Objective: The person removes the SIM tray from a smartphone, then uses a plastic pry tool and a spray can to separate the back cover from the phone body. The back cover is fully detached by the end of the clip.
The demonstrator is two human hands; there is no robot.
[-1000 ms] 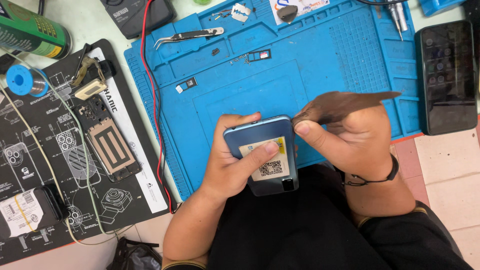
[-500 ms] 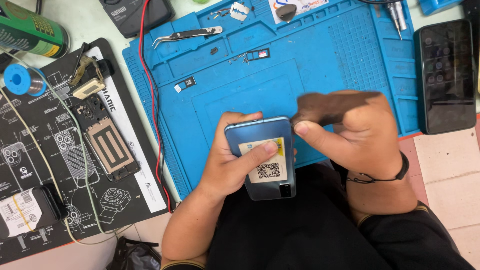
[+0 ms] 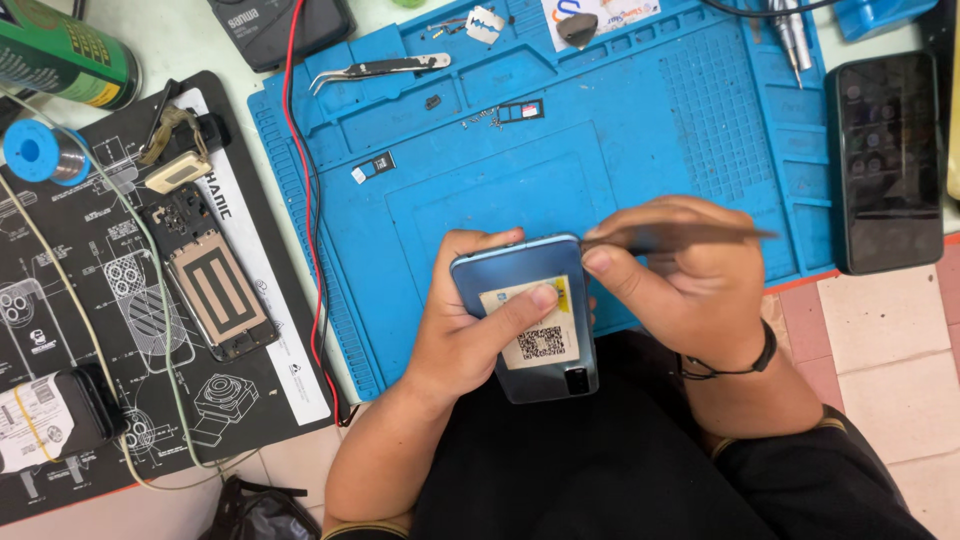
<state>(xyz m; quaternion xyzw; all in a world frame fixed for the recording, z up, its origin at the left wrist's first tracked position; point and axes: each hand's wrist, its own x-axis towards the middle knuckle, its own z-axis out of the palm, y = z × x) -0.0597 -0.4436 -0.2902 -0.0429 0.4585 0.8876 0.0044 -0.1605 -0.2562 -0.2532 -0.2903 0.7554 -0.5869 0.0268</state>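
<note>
Blue phone [image 3: 535, 325] (back up): clasped in left hand [image 3: 470, 335]; right hand [image 3: 680, 275] pinches thin tool [image 3: 680, 236] at its edge, above blue mat [image 3: 560, 170].

One camera sits on the person's head and looks straight down, close over the blue mat [image 3: 640, 150] and the black mat [image 3: 120, 330] beside it.
</note>
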